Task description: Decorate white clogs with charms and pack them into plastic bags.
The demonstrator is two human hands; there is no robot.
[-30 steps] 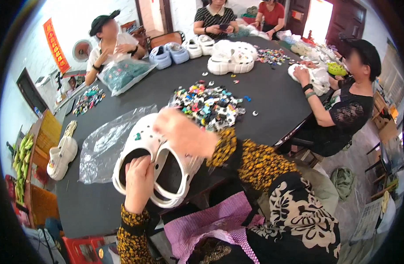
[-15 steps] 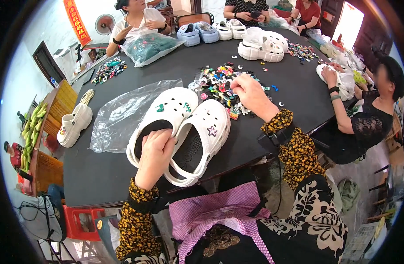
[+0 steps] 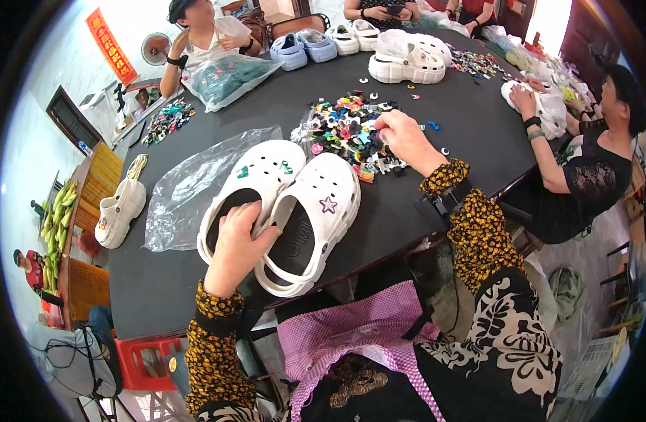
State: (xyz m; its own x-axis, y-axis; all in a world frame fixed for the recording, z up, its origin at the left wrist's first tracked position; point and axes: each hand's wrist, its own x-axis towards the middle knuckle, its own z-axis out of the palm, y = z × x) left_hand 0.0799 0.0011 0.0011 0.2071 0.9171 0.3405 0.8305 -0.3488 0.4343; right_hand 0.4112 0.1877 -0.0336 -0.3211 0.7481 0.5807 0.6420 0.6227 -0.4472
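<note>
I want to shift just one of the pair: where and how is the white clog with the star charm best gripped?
Probably by the star clog's outer wall, from the person's right: thumb inside the foot opening, fingers outside. That wall faces away from the pair, while the inner side lies against the other clog, where the left hand is.

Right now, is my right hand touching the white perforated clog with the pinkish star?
Apart: the head view shows black tabletop between your right hand and the white clog.

Hands (image 3: 237,243) at white clogs (image 3: 331,181), charms (image 3: 344,130)
</note>
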